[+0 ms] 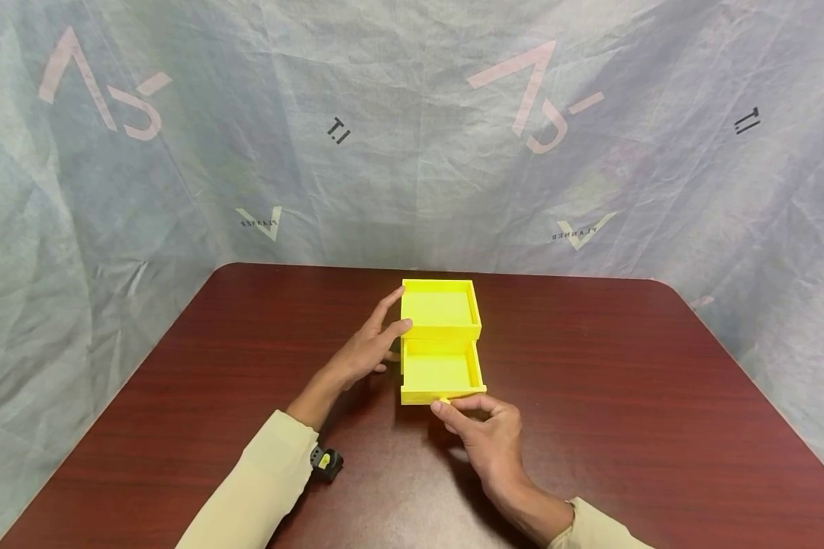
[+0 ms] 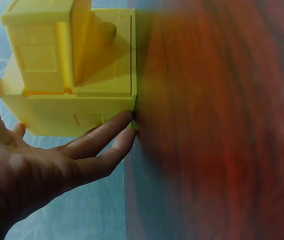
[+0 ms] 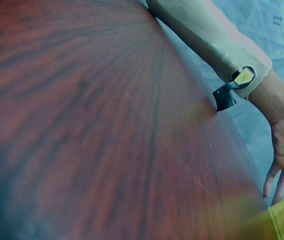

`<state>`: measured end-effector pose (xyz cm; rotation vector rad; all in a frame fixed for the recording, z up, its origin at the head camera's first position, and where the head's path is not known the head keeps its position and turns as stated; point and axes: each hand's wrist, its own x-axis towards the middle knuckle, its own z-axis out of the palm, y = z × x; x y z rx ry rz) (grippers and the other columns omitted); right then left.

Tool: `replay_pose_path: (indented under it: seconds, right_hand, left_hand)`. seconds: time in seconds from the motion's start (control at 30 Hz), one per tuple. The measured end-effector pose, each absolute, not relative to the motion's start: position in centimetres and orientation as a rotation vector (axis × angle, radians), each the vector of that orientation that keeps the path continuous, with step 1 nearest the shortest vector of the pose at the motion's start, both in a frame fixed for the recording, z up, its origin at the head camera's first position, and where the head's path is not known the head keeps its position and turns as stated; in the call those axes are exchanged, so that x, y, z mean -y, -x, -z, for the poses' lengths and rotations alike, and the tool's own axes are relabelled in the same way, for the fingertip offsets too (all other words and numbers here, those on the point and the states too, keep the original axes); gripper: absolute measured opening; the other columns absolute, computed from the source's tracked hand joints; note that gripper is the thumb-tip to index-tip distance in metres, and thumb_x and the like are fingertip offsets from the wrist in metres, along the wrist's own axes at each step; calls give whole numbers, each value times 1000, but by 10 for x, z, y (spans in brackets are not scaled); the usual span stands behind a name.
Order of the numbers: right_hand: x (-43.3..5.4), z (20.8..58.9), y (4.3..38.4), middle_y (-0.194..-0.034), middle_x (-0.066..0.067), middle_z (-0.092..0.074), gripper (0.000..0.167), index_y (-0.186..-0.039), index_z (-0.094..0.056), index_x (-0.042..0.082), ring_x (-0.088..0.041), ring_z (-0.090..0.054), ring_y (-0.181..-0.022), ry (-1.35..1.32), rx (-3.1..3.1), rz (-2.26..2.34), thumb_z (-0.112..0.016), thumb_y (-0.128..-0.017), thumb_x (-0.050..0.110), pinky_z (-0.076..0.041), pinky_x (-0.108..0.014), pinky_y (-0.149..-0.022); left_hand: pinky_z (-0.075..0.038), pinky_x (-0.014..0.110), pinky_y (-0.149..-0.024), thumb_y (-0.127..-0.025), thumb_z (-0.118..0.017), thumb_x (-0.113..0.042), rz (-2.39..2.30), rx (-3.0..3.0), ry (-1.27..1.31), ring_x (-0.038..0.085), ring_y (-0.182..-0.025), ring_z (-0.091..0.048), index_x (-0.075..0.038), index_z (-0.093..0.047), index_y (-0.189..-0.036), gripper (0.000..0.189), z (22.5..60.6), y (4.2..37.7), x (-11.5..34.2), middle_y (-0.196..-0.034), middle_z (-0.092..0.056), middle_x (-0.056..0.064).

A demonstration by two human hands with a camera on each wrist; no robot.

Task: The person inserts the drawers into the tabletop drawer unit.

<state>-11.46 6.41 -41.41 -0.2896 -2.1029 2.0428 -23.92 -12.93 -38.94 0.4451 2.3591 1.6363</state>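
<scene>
A small yellow drawer cabinet (image 1: 441, 332) stands on the table, its top a shallow tray with a raised rim. Its upper drawer (image 1: 436, 372) is pulled out toward the person and holds nothing. My left hand (image 1: 364, 352) rests along the cabinet's left side, fingers extended, thumb at the top rim. In the left wrist view, its fingertips (image 2: 127, 118) touch the side wall low down near the table. There, a lower drawer (image 2: 104, 70) with a round knob sits closed. My right hand (image 1: 492, 436) pinches the upper drawer's front knob between thumb and index finger.
The dark red wood-grain table (image 1: 625, 396) extends on all sides of the cabinet. Behind and beside it hangs a grey printed cloth (image 1: 412, 137). A black wrist camera mount (image 1: 327, 463) sticks out from the left sleeve, close above the table.
</scene>
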Motion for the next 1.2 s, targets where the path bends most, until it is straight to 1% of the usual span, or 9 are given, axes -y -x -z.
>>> replay_pose_path:
  seconds: [0.3,0.6,0.8,0.93,1.2]
  right_hand:
    - [-64,415,115,-80,-12,-73,25,-82,-76,-2,-29,-71,-64,287,2098,-2038,-92,-70,12,-57,-32,-60]
    - [-65,415,116,-81,-11,-73,27,-84,-76,-1,-28,-71,-64,271,2089,-2007,-92,-71,16,-57,-32,-59]
    - [-65,415,117,-75,-11,-73,26,-84,-75,0,-28,-70,-63,277,2088,-1946,-91,-72,16,-54,-29,-55]
    - [-64,414,117,-74,-11,-73,26,-84,-75,1,-27,-70,-62,270,2078,-1917,-91,-73,17,-53,-27,-53]
    - [-62,415,119,-76,-10,-72,25,-86,-74,2,-25,-70,-64,212,2053,-1901,-89,-75,18,-54,-25,-56]
  left_hand:
    - [-50,60,-85,-98,-48,-61,-1633,-2364,-443,39,-104,-67,-62,-13,-149,63,390,240,129,-160,-24,11]
    - [-50,61,-85,-97,-49,-63,-1636,-2361,-428,38,-104,-67,-60,-13,-151,65,389,240,128,-160,-25,11]
    - [-50,60,-85,-97,-49,-62,-1641,-2351,-414,39,-105,-67,-61,-14,-150,64,388,240,128,-161,-23,10]
    - [-50,61,-86,-97,-49,-62,-1643,-2346,-415,40,-106,-66,-60,-14,-150,64,388,240,128,-161,-22,8]
    - [-49,63,-87,-98,-49,-62,-1648,-2333,-430,40,-107,-66,-62,-14,-149,62,388,239,129,-162,-20,6]
